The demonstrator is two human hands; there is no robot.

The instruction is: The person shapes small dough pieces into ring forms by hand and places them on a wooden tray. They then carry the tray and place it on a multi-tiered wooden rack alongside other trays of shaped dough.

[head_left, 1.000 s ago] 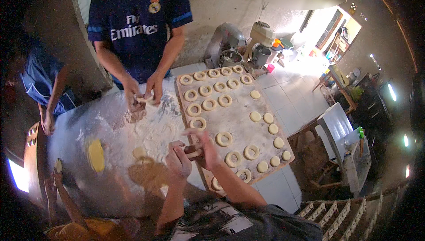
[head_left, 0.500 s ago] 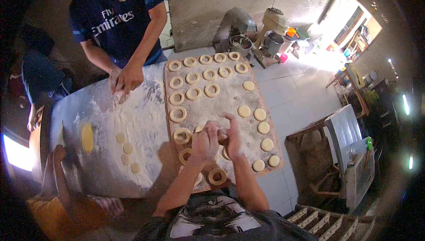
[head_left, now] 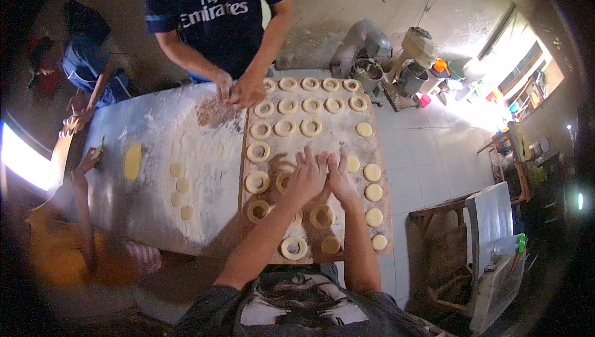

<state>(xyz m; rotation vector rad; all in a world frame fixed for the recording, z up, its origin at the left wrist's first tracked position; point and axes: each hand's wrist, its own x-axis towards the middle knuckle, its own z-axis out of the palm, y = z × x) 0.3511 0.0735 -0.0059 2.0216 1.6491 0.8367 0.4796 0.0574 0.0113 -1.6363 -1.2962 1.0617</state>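
My left hand [head_left: 308, 174] and my right hand [head_left: 339, 178] are side by side above the middle of a floured wooden board [head_left: 338, 139]. The fingers of both are stretched out and point away from me, with the thumbs close together. Whether any dough lies beneath my palms is hidden. Rings of pale dough [head_left: 257, 182] stand in rows on the board's left and far parts. Flat round dough discs [head_left: 373, 192] line its right side. Another disc [head_left: 330, 245] and a dough ring [head_left: 294, 248] lie near me, between my forearms.
A floured metal table [head_left: 161, 207] adjoins the board on the left, bearing small dough discs [head_left: 183, 184] and a yellow dough piece [head_left: 132, 161]. Across from me a co-worker's hands [head_left: 238, 91] are together by the board. Mixers [head_left: 418, 49] stand behind; a wooden stand [head_left: 462, 244] is right.
My fingers have gone from curled together to stretched out flat. The opposite co-worker's hands have moved right, toward the board. The whole view has shifted.
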